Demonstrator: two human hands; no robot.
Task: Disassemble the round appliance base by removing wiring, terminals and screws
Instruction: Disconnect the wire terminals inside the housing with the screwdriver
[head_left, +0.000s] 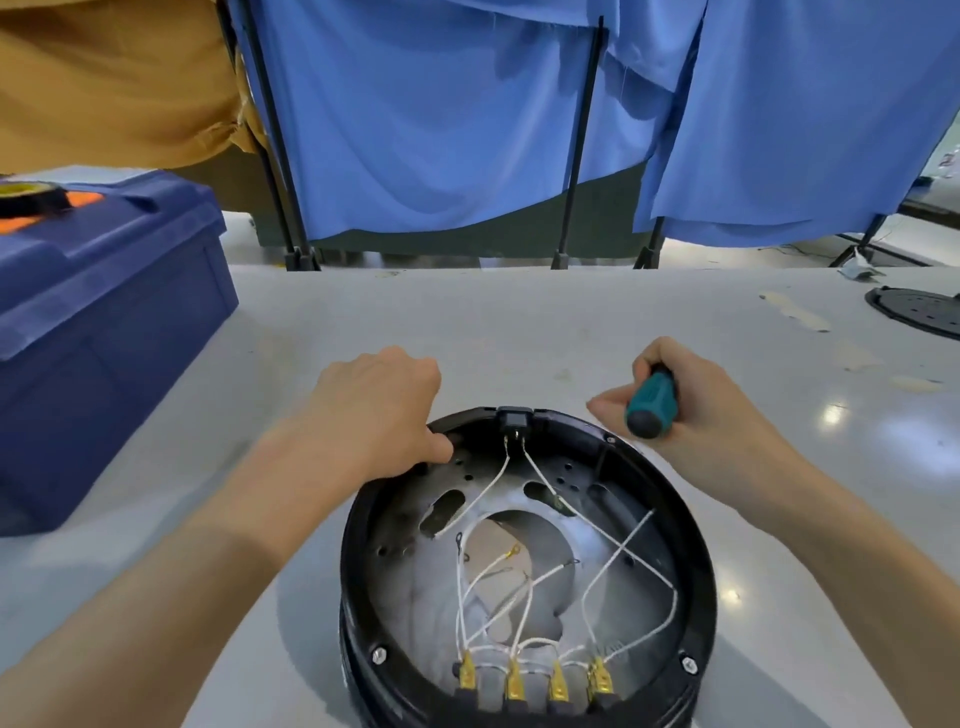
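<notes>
Round black plastic appliance base (356, 545) lies open side up on the pale grey table (519, 322), at the near centre between the two forearms. The left hand (387, 410) is on its far-left rim, fingers curled over the edge and thumb just inside, gripping it. The right hand (685, 400) sits just beyond the far-right rim, apart from the base, fingers clenched round a teal-and-black-handled screwdriver (652, 402). The handle's butt faces the near side and its long axis runs toward the far side, so the blade is hidden behind the hand.

Inside the base, thin white wires (618, 552) run from a black socket (514, 417) on the far rim across the grey metal plate (405, 587). They end at four brass spade terminals (514, 686) lined up along the near rim. Two silver screws (380, 656) sit on the rim, one at near left and one at near right.

Terminals and both screws lie on the near side of both hands. The near-right screw looks the closer one to the tool hand. Reaching it would likely mean drawing the screwdriver back and tipping its blade down, while the left hand steadies the rim against the twist.

A dark blue plastic box (104, 322) stands at left and a black perforated disc (919, 312) lies at far right.
</notes>
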